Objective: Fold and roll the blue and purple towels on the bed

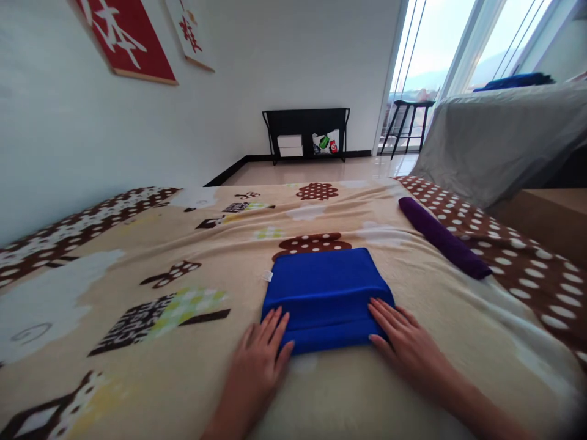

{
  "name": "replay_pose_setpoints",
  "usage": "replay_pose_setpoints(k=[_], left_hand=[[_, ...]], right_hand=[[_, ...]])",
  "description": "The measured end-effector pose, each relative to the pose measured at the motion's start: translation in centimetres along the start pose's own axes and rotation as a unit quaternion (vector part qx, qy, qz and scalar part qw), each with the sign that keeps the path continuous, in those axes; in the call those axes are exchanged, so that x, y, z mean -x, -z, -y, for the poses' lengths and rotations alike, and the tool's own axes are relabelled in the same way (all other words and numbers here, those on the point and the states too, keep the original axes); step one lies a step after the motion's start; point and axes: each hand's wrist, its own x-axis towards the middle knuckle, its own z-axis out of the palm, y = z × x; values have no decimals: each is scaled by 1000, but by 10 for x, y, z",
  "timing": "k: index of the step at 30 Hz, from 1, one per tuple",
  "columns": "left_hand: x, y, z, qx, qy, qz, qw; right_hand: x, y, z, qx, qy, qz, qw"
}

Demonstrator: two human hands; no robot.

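Observation:
A folded blue cloth (328,275), perhaps a towel, lies flat on the patterned blanket (206,379) before me. Its near part is turned over into a low fold, and a small white tag (268,276) sticks out at its left edge. At the near left corner rests my left hand (263,354), fingers stretched out and touching the cloth. My right hand (403,339) lies over the right edge, fingers extended on the fold and thumb apart. Off to the right is a rolled purple cloth (443,237), touched by neither hand.
Past the bed's far edge stands a black rack (306,131) with white boxes (290,145) and a printed bag. To the right are a draped grey cover (499,134), a cardboard box (545,220) and a dark stool (408,119) by the window. A wall borders the left side.

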Motion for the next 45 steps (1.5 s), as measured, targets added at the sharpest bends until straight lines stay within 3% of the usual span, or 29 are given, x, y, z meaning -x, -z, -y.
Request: replay_pose_setpoints(k=[2,5,7,10,13,16,19,21,23,26,28,31,34,37,41,43,45], left_hand=[[-5,5,-2,-11,22,2,1000],[-26,10,-23,43,-55,40,997],[-37,9,-27,88,-99,76,988],[-36,1,-5,79,-39,79,993],[-26,-1,11,30,41,27,998],[-34,7,-9,54,-21,22,998],[-55,12,-25,114,-93,103,984],[-61,10,-13,123,-78,151,978],[-56,5,13,108,-23,163,981],[-41,0,37,48,73,108,990],[-39,3,29,12,81,57,995],[-58,9,-5,44,-36,43,997],[-82,6,-16,116,-141,115,976],[-88,-9,14,112,-70,134,982],[-66,-14,61,50,34,49,997],[-48,-1,64,25,16,-23,999],[-27,17,54,22,-42,-78,996]], right_hand=[[-9,3,3,-11,-20,6,1000],[-31,5,22,-83,63,55,993],[-42,3,25,-117,90,90,985],[-41,1,2,-83,6,89,992],[-34,4,-14,-41,-56,42,997],[-43,10,4,-91,19,40,995],[-61,9,19,-164,93,101,977],[-65,4,6,-156,46,116,980],[-60,-2,-18,-116,-35,102,987],[-49,-4,-44,-68,-100,53,991],[-49,2,-38,-76,-73,34,994],[-64,10,-9,-153,45,92,983],[-79,7,0,-184,99,163,964],[-80,-6,-29,-128,13,130,983],[-58,-10,-72,-51,-81,48,994],[-40,-2,-74,-28,-68,-1,997],[-17,9,-67,-21,-12,-27,999]])
